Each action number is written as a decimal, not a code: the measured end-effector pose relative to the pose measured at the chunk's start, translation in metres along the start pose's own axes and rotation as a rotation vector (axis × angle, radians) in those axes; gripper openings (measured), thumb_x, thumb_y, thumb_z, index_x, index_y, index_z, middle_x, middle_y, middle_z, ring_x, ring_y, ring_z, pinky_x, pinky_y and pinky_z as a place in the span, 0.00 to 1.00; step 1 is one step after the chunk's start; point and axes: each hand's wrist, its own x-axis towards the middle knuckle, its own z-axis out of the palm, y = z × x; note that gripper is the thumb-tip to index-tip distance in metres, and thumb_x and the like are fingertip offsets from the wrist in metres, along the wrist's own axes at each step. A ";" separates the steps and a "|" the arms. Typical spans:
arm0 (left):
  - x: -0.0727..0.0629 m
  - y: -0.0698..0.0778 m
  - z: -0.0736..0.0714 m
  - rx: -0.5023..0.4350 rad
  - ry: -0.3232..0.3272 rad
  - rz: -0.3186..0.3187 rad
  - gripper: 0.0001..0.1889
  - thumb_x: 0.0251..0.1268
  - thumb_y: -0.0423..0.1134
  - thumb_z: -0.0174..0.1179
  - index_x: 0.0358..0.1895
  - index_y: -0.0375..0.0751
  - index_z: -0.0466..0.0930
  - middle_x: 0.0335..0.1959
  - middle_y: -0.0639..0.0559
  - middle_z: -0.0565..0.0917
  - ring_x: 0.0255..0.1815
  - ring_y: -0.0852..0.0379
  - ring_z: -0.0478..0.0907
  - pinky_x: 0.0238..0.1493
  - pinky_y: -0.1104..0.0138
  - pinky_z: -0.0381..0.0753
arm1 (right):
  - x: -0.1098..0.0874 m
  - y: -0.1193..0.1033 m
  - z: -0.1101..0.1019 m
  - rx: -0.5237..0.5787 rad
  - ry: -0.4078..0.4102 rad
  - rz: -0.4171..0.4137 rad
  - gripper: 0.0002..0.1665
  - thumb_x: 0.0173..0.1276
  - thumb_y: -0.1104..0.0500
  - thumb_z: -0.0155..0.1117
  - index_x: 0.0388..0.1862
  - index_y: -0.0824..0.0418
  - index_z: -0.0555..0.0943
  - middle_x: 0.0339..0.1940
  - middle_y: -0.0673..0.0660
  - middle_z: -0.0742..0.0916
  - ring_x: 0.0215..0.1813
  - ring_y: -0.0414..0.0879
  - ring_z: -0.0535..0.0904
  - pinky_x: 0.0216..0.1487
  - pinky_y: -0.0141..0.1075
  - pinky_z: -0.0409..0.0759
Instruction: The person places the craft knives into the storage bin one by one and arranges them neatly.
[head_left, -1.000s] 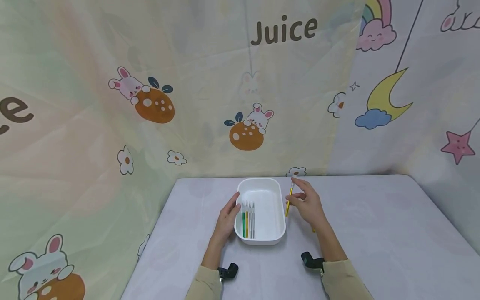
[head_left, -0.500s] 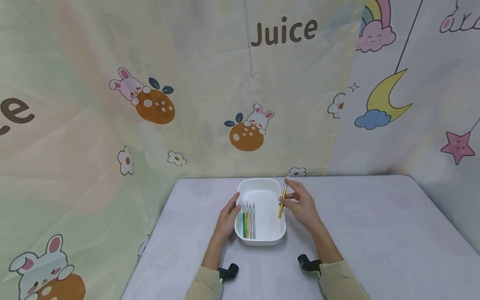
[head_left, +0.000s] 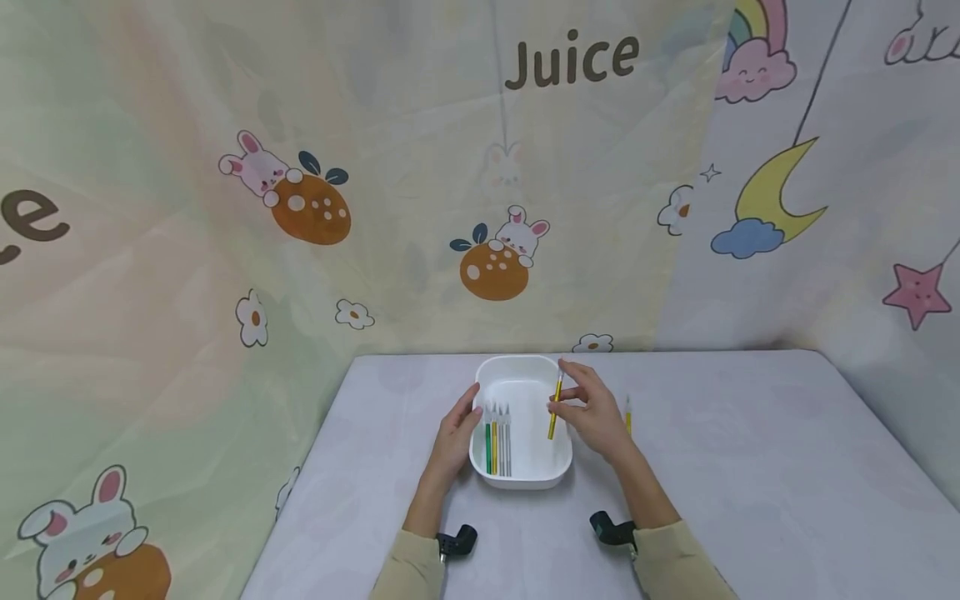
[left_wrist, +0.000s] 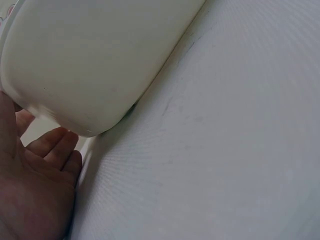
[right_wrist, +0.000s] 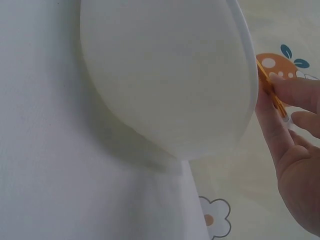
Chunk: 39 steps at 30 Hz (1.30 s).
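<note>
My left hand [head_left: 452, 435] holds the left side of a white tray [head_left: 534, 463], thumb at the rim and fingers along the outer wall [left_wrist: 60, 142]. A slim yellow pen-like stick [head_left: 553, 421] with a pale, clear end is pinched in my right hand [head_left: 598, 418], over the tray's right side. In the right wrist view this stick [right_wrist: 270, 89] shows between thumb and fingers, partly hidden by the rim. Several similar sticks [head_left: 497, 446], green, yellow and silvery, lie side by side in the tray's left part, pale ends pointing away.
Another yellow stick [head_left: 628, 417] lies on the white-covered table [head_left: 750, 467], partly hidden behind my right forearm. A printed cloth wall [head_left: 405, 267] rises along the table's back edge.
My right hand has moved left with the yellow stick, from beside the tray to above its right side. More of the stick on the table now shows. My left hand stays on the tray.
</note>
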 end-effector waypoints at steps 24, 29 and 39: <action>0.002 0.005 -0.001 0.030 0.001 0.013 0.24 0.82 0.47 0.52 0.77 0.68 0.68 0.81 0.65 0.64 0.86 0.56 0.54 0.85 0.50 0.54 | -0.001 -0.005 0.006 0.022 -0.014 0.014 0.47 0.66 0.66 0.75 0.81 0.56 0.66 0.79 0.59 0.69 0.58 0.55 0.85 0.49 0.31 0.89; -0.001 0.002 0.000 0.013 0.010 0.007 0.25 0.82 0.47 0.52 0.78 0.66 0.68 0.81 0.65 0.64 0.86 0.56 0.54 0.85 0.49 0.54 | -0.002 -0.009 0.007 0.009 -0.043 0.009 0.47 0.67 0.67 0.74 0.82 0.55 0.65 0.78 0.60 0.69 0.59 0.55 0.84 0.50 0.32 0.89; -0.002 -0.001 0.000 -0.005 0.002 0.006 0.24 0.82 0.47 0.52 0.76 0.70 0.69 0.81 0.65 0.65 0.86 0.56 0.54 0.85 0.49 0.54 | -0.005 -0.013 0.015 0.003 -0.082 0.018 0.48 0.65 0.70 0.74 0.82 0.52 0.66 0.77 0.58 0.70 0.58 0.53 0.84 0.45 0.29 0.89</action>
